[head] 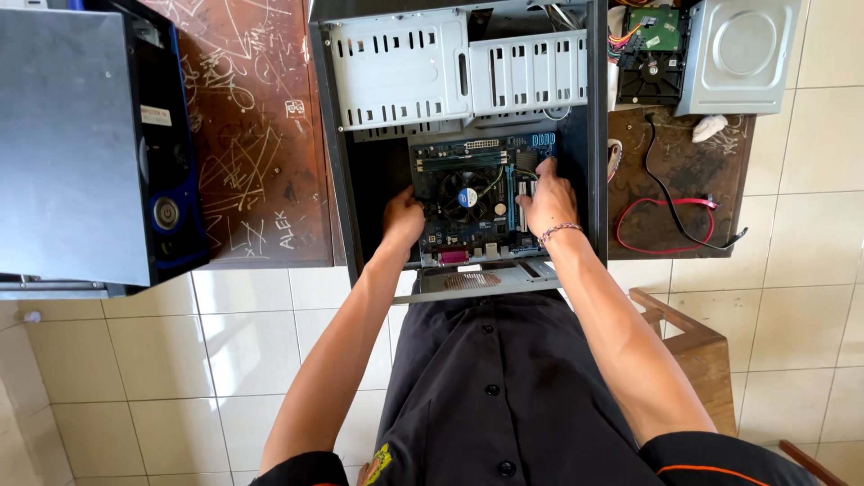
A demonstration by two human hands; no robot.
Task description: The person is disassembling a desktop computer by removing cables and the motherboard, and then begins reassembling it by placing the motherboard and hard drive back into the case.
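Motherboard (pixel 477 193) lies flat inside the open case (pixel 328 135), between both hands. Left hand (pixel 403 219) rests at the board's left edge, fingers curled loosely and pressed down on it; whether it grips anything cannot be told. Right hand (pixel 546 198), with a beaded bracelet (pixel 560 231) on its wrist, lies on the board's right side, fingers together and reaching forward onto the slots near the blue connectors (pixel 543 139). Between the hands sits the round cooler fan (pixel 465 196). Just below the hands, a metal rear panel (pixel 477 281) of the case juts toward the person's dark buttoned shirt (pixel 495 396). Beyond the hands, pale perforated drive bays (pixel 454 67) fill the case's far half. Right of the right hand, on the scratched brown desk (pixel 261 135), lie a red cable (pixel 661 225) and a black cable (pixel 675 202); farther on sit a bare hard drive (pixel 655 49) and a grey optical drive (pixel 740 54). Well left of the left hand stands another closed case (pixel 76 144) with a black and blue front.
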